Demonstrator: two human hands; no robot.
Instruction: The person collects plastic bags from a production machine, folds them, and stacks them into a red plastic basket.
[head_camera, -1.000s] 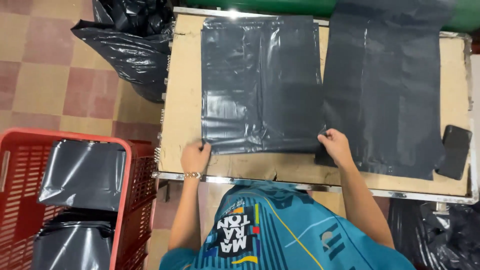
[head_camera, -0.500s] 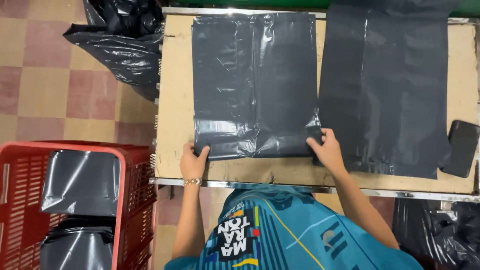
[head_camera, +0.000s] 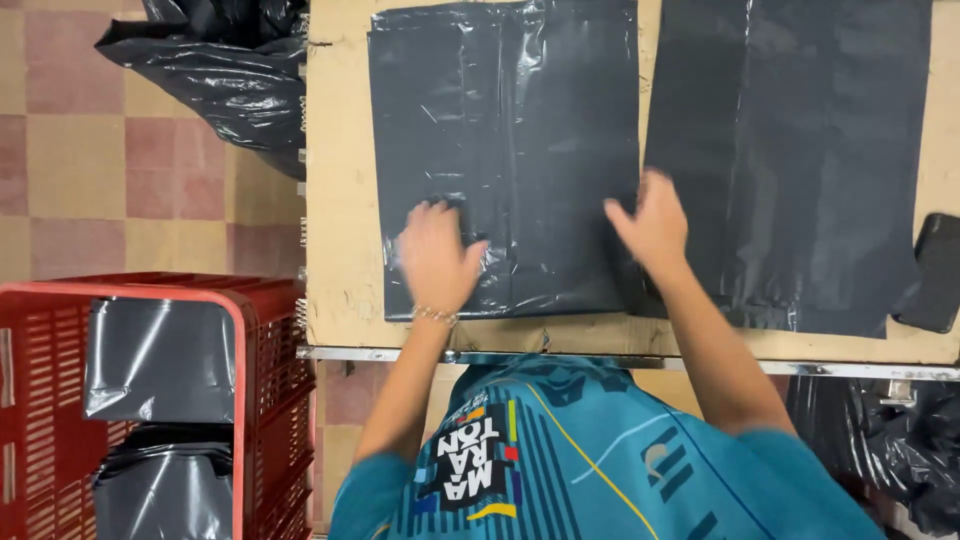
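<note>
A dark grey plastic bag (head_camera: 520, 130) lies flat on the cardboard-covered table (head_camera: 340, 200), its near edge folded over. My left hand (head_camera: 436, 255) presses flat on the bag's lower left part, fingers spread. My right hand (head_camera: 652, 225) hovers at the bag's right edge, blurred from motion, fingers apart; whether it pinches the plastic is unclear. A second, larger grey bag (head_camera: 800, 160) lies flat just to the right, beside my right hand.
A black phone (head_camera: 930, 272) rests at the table's right edge. A red plastic crate (head_camera: 250, 330) at lower left holds folded grey bags (head_camera: 160, 360). Crumpled black plastic (head_camera: 220, 70) lies on the tiled floor at upper left, more at lower right (head_camera: 880, 440).
Both hands moved away from the table's near edge up onto the bag, carrying its near edge over into a fold. The camera view has shifted closer.
</note>
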